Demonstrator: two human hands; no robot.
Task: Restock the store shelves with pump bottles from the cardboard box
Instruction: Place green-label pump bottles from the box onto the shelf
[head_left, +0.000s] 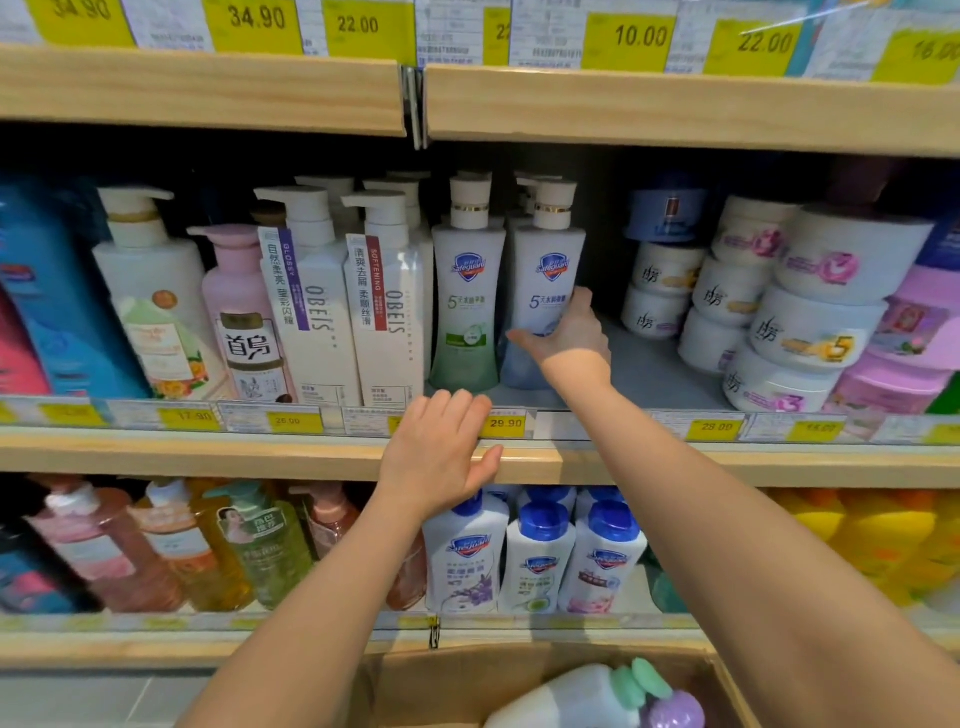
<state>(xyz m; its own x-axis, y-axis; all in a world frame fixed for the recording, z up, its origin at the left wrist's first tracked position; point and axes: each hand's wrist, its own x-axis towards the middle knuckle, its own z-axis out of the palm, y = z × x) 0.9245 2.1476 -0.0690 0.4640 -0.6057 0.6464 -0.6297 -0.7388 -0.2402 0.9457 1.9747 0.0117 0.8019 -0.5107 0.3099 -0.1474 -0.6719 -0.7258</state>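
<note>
Straight ahead, you face wooden store shelves with yellow price tags (503, 423) along each front edge. Your right hand (569, 332) reaches onto the middle shelf (649, 457) and grips the lower body of a blue-tinted pump bottle (545, 291), thumb on its near face and fingers curled round its right side; the bottle stands upright just beside a green-tinted pump bottle (466, 306) of the same shape. Your left hand (441, 452) rests flat on the shelf's front edge below those two, fingers straight and close together, covering part of a price tag. Left of the pair stand tall white pump bottles (387, 306), a pink one and others; to the right, past a bare stretch of grey shelf floor, white jars (810, 327) are stacked in columns. On the lower shelf you see white bottles with blue caps (537, 556). Nearest you, at the bottom edge, the cardboard box (415, 686) holds a white pump bottle (587, 696) lying on its side, with green and purple parts at its top.
</note>
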